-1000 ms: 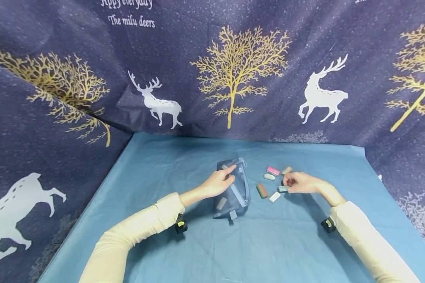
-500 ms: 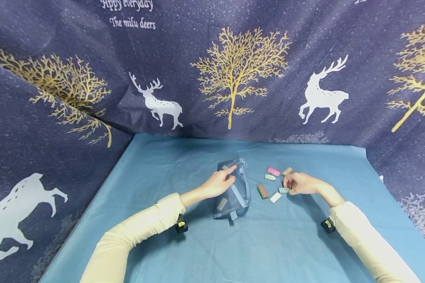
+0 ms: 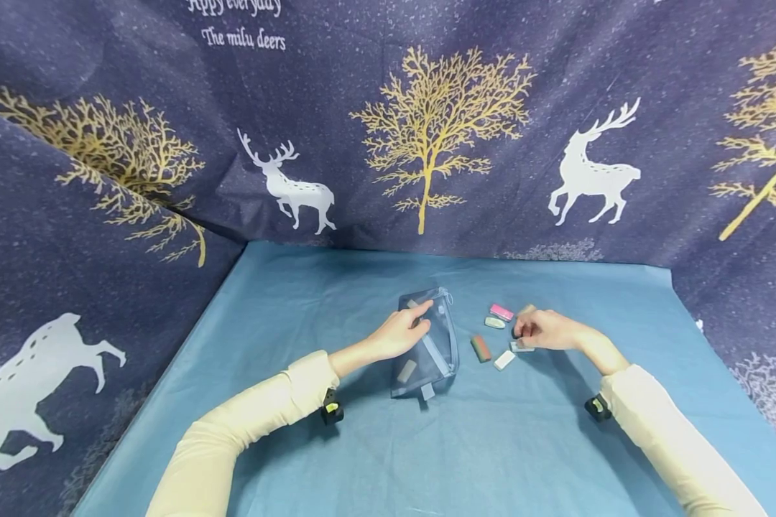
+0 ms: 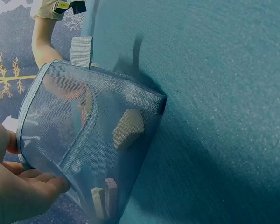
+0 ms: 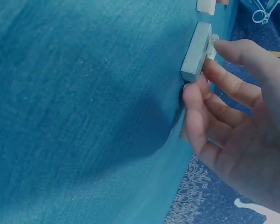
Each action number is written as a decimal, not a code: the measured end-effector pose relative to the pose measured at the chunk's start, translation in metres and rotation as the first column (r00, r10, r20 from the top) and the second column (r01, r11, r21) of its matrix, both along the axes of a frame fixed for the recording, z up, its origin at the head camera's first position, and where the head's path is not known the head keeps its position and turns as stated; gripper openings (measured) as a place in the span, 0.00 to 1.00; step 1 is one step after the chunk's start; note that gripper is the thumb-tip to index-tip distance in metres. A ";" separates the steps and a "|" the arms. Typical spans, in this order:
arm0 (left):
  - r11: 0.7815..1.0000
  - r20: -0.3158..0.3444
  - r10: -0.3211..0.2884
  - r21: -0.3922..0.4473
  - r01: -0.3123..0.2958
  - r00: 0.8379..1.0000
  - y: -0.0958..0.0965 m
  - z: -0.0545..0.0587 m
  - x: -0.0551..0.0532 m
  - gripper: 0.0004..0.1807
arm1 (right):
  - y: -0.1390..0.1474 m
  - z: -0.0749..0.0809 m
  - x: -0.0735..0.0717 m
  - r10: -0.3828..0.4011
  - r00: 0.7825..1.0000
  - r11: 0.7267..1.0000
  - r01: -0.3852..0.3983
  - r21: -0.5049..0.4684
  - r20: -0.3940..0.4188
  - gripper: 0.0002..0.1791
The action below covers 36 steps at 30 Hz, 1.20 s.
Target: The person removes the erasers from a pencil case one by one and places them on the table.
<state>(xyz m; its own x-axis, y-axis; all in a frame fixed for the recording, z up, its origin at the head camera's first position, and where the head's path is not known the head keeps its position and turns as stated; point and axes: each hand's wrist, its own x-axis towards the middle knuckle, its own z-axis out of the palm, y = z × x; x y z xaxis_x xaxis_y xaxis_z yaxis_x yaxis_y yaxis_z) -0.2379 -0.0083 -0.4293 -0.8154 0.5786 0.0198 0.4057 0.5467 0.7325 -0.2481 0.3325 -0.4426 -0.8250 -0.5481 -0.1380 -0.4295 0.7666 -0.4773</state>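
My left hand (image 3: 398,335) pinches the opening edge of a blue mesh zip pouch (image 4: 107,88), thumb and fingertips at its zipped rim. Several small erasers show through the mesh, among them a tan eraser block (image 4: 129,129) and a pinkish one (image 4: 111,195). On the table to the right, my right hand (image 3: 550,331) hovers over a grey-blue rectangular eraser (image 5: 197,50). Its thumb and index fingertips are right at the eraser's upper side, and the other fingers curl loosely beside it. A dark piece shows by those fingertips, mostly hidden.
Around the right hand lie a pink eraser (image 3: 501,312), a pale oval one (image 3: 494,322), a red-and-green one (image 3: 481,348), a white one (image 3: 504,360) and a tan one (image 3: 527,310). Blue cloth (image 3: 388,459) covers the table; a printed deer-and-tree curtain (image 3: 362,86) hangs behind.
My right hand has risen slightly away from me, and more of the grey-blue eraser shows beneath it. The left hand and pouch look unchanged.
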 end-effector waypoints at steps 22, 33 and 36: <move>1.000 0.016 0.001 0.014 -0.001 1.000 -0.002 -0.001 0.003 0.27 | -0.024 0.001 -0.006 0.011 0.993 0.999 -0.017 -0.049 -0.121 0.04; 0.999 0.011 0.037 0.022 -0.038 0.999 -0.002 0.001 0.001 0.27 | -0.041 0.004 -0.009 0.054 0.988 0.992 -0.070 -0.102 -0.147 0.05; 0.999 0.014 0.040 0.018 -0.040 0.999 -0.002 0.001 0.001 0.27 | -0.045 0.005 -0.009 0.064 0.984 0.989 -0.085 -0.120 -0.168 0.06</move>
